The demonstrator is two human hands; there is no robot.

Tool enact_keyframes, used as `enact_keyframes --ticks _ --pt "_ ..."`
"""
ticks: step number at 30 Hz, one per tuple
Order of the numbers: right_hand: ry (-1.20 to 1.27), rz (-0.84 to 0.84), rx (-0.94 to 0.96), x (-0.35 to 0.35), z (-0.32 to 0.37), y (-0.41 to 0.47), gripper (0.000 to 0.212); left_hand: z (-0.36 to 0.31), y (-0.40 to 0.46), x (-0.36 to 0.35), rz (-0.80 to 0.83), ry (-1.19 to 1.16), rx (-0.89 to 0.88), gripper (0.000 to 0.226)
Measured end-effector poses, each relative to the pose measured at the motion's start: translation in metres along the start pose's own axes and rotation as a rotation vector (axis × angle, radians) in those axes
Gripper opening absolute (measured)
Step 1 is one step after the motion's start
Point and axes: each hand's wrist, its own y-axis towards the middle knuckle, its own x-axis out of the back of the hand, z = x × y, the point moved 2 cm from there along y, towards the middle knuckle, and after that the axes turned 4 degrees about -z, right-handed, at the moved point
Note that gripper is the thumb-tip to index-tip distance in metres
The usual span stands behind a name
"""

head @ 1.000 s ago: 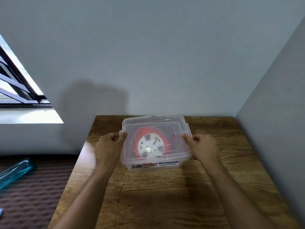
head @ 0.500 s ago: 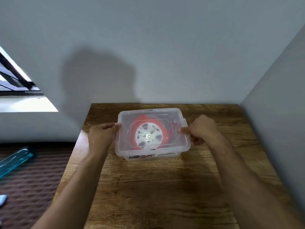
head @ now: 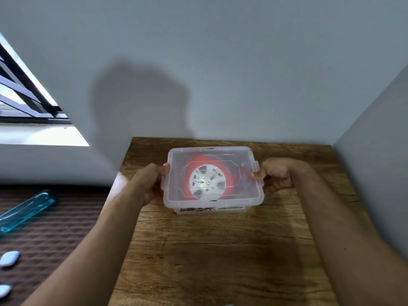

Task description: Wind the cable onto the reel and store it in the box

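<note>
A clear plastic box [head: 176, 202] with its lid on stands on the wooden table [head: 220, 250], near the back. Through the lid I see the red cable reel [head: 229, 176] with its white round hub lying flat inside. My left hand [head: 148, 184] grips the box's left side at the clip, thumb on the lid's edge. On the opposite side my right hand [head: 278, 175] holds the right clip. Whether the cable is fully wound is blurred by the lid.
Grey walls close the table in at the back and on the right [head: 375, 162]. To the left lies a brown textured mat [head: 55, 228] with a blue transparent bottle [head: 24, 210] and two pale small objects [head: 10, 258]. A window is at the upper left.
The box has come down onto the table. Both hands have shifted along its sides to the clips, and the view has tilted a little.
</note>
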Motion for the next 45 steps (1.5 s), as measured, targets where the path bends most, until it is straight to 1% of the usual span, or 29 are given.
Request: enact_keyframes --ticks 2,6,8,10,11,13,14,17,21,26,28,31,32,36,38,39,42,43,44,45 --pt "-0.061 -0.017 -0.034 0.001 0.004 -0.003 0.036 -0.002 0.001 -0.001 -0.008 -0.027 -0.016 0.023" --pt "-0.153 -0.091 -0.054 0.0 0.011 -0.008 0.023 -0.003 0.001 -0.008 -0.201 0.101 -0.113 0.009" --pt "-0.164 -0.132 -0.037 -0.004 0.015 -0.009 0.013 -0.003 -0.004 -0.018 -0.289 0.27 -0.202 0.016" --pt "-0.181 -0.179 -0.023 -0.008 0.017 -0.01 0.003 0.003 -0.007 -0.03 -0.367 0.416 -0.328 0.03" --pt "-0.184 -0.207 -0.019 -0.01 0.017 -0.01 0.005 0.007 -0.009 -0.034 -0.412 0.454 -0.383 0.037" --pt "-0.169 -0.27 -0.005 -0.014 0.017 -0.011 0.011 0.013 -0.01 -0.036 -0.469 0.477 -0.475 0.041" --pt "-0.166 -0.294 0.004 -0.016 0.016 -0.012 0.011 0.016 -0.009 -0.036 -0.468 0.468 -0.502 0.042" --pt "-0.194 -0.342 0.026 -0.02 0.014 -0.012 0.001 0.019 -0.006 -0.032 -0.457 0.431 -0.524 0.042" --pt "-0.204 -0.416 0.04 -0.025 0.011 -0.014 0.009 0.018 -0.008 -0.033 -0.465 0.445 -0.567 0.039" --pt "-0.27 -0.487 0.042 -0.029 0.012 -0.015 0.014 0.014 -0.012 -0.039 -0.537 0.6 -0.665 0.035" --pt "-0.348 -0.565 0.039 -0.037 0.015 -0.016 0.019 0.015 -0.012 -0.039 -0.55 0.595 -0.668 0.034" --pt "-0.482 -0.748 0.06 -0.047 0.016 -0.016 0.029 0.016 -0.01 -0.039 -0.545 0.581 -0.674 0.034" --pt "-0.489 -0.772 0.063 -0.048 0.016 -0.016 0.029 0.016 -0.01 -0.039 -0.547 0.573 -0.67 0.034" --pt "-0.435 -0.714 0.079 -0.044 0.013 -0.012 0.026 0.017 -0.013 -0.039 -0.531 0.561 -0.675 0.032" --pt "-0.475 -0.688 0.101 -0.044 0.014 -0.012 0.026 0.016 -0.014 -0.038 -0.521 0.55 -0.655 0.032" --pt "-0.488 -0.673 0.12 -0.046 0.012 -0.01 0.03 0.017 -0.013 -0.038 -0.517 0.548 -0.647 0.032" --pt "-0.397 -0.631 0.195 -0.045 0.007 -0.009 0.055 0.01 -0.017 -0.036 -0.47 0.558 -0.613 0.033" --pt "-0.377 -0.628 0.223 -0.043 0.008 -0.009 0.06 0.006 -0.016 -0.036 -0.453 0.574 -0.595 0.034" --pt "-0.404 -0.619 0.248 -0.043 0.009 -0.01 0.062 0.004 -0.017 -0.036 -0.43 0.607 -0.561 0.039" --pt "-0.474 -0.623 0.291 -0.043 0.012 -0.01 0.065 0.001 -0.013 -0.036 -0.413 0.67 -0.574 0.048"
